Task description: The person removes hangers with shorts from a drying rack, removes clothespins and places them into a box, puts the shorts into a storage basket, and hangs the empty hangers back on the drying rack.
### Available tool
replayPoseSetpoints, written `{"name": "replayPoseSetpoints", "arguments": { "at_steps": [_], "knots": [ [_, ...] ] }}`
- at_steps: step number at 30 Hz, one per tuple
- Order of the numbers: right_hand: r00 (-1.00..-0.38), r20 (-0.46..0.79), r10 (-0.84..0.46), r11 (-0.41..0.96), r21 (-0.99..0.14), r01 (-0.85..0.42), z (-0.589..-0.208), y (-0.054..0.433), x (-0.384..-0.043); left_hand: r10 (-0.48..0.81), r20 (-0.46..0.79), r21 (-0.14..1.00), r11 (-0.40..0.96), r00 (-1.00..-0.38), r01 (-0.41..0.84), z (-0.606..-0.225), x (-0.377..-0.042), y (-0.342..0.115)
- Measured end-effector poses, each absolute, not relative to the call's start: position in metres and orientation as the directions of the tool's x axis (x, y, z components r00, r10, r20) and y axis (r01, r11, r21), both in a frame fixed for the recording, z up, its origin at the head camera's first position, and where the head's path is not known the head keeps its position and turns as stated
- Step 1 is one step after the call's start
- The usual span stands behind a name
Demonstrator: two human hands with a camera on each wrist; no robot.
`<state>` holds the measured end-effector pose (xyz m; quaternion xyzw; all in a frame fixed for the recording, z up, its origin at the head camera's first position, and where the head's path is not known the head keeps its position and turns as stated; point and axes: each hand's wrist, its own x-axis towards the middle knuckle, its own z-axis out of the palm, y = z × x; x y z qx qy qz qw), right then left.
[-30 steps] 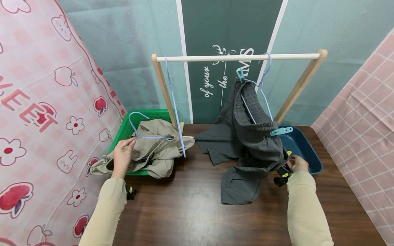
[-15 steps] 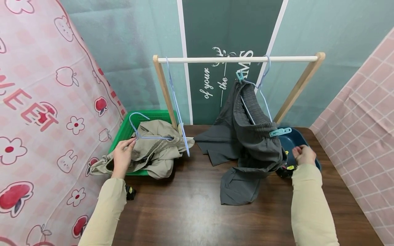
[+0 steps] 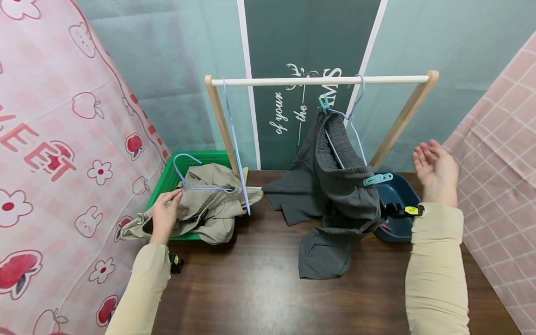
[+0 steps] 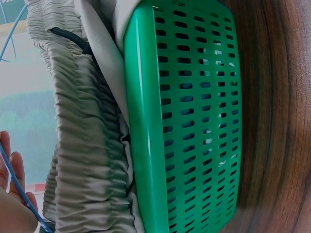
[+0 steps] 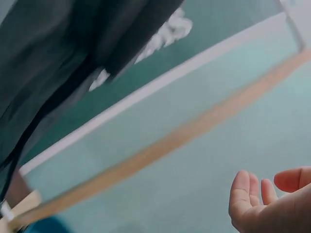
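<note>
My left hand [image 3: 164, 211] pinches a light-blue clothes hanger [image 3: 209, 188] just below its hook. The hanger's lower part reaches into the gathered waistband of beige trousers [image 3: 219, 223], which lie over a green plastic basket [image 3: 161, 184]. In the left wrist view the fingers hold the hanger beside the waistband [image 4: 82, 145]. My right hand [image 3: 437, 172] is raised at the right, palm up, fingers loosely bent, holding nothing. Nearest to it are a dark blue tub [image 3: 406, 188] and dark grey trousers [image 3: 349, 200], hung on another hanger with light-blue clothespins [image 3: 378, 179].
A rack with a white rod [image 3: 284, 82] and wooden legs [image 3: 404, 123] stands at the back. Another blue hanger [image 3: 236, 149] hangs at its left end. The dark wooden table [image 3: 259, 298] is bordered by a pink patterned cloth [image 3: 100, 172] at left and pink checked cloth [image 3: 498, 186] at right.
My right hand has left the side of the dark grey trousers, passed over the blue tub and risen to the right, turning palm up. My left hand keeps its hold on the hanger.
</note>
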<state>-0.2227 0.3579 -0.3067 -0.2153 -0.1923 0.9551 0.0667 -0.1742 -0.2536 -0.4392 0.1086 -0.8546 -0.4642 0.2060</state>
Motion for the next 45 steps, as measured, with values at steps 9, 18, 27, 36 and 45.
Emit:
{"name": "replayPoseSetpoints", "arguments": {
  "at_steps": [9, 18, 27, 36, 45],
  "knots": [
    [-0.957, -0.041, 0.287, -0.82, -0.527, -0.224, -0.256, 0.314, -0.197, -0.378, 0.24, 0.843, 0.537, -0.894, -0.001, -0.441, -0.174, -0.253],
    [-0.96, 0.249, 0.131, -0.685, -0.676, -0.27, -0.238, 0.248, -0.169, -0.4, 0.285, 0.837, 0.546, -0.871, 0.023, -0.441, -0.178, -0.253],
    [-0.954, 0.299, 0.02, -0.235, -0.926, -0.296, -0.261, 0.173, -0.166, -0.393, 0.296, 0.827, 0.562, -0.87, 0.027, -0.436, -0.178, -0.251],
    [-0.996, 0.073, -0.06, 0.047, -0.996, -0.076, -0.329, 0.107, -0.195, -0.367, 0.352, 0.807, 0.586, -0.861, 0.08, -0.437, -0.177, -0.251],
    [-0.997, 0.022, -0.079, 0.241, -0.97, -0.04, -0.4, 0.06, -0.218, -0.354, 0.375, 0.808, 0.578, -0.857, 0.115, -0.435, -0.176, -0.248]
  ]
}}
